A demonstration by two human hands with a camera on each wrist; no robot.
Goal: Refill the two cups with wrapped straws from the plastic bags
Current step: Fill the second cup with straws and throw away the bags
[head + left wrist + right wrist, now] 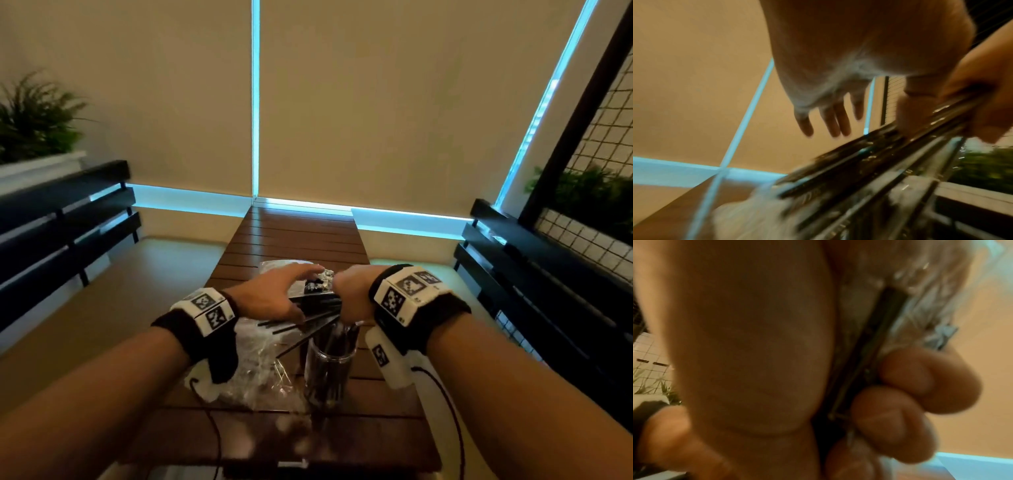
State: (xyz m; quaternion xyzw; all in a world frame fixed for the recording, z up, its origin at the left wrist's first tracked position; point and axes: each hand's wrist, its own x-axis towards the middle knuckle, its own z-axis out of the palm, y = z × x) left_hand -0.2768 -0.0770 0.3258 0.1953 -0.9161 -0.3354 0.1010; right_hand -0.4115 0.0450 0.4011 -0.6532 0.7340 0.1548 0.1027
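The right hand (352, 294) grips a bundle of wrapped straws (308, 313) lying crosswise just above the cup (329, 370), while the open left hand (274, 294) steadies them.

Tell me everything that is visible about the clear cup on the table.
The clear cup looks like transparent plastic or glass, tall and straight-sided. It stands upright on the slatted wooden table, right of a crumpled plastic bag. Dark wrapped straws already stand inside it. Directly above its rim, the right hand grips another bundle of straws. Neither hand touches the cup.
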